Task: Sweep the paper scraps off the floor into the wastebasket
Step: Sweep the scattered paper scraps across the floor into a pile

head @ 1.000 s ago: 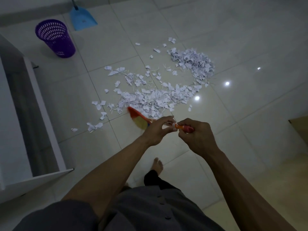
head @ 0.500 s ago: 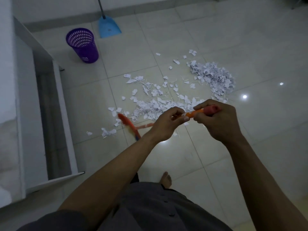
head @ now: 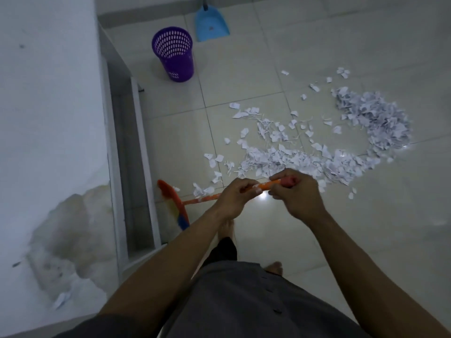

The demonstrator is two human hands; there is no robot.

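With my left hand (head: 234, 196) and right hand (head: 294, 195) both gripping the broom (head: 199, 199), its head has swung back to the left edge of the floor (head: 244, 69), clear of the paper scraps (head: 292, 158), which remain unswept.

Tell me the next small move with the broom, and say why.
Probably a short stroke to the right. The broom head sits left of the stray scraps beside it, and the left hand and right hand both grip its handle. That stroke would likely push those strays into the long band of scraps, nearer the big heap, before the dustpan is needed.
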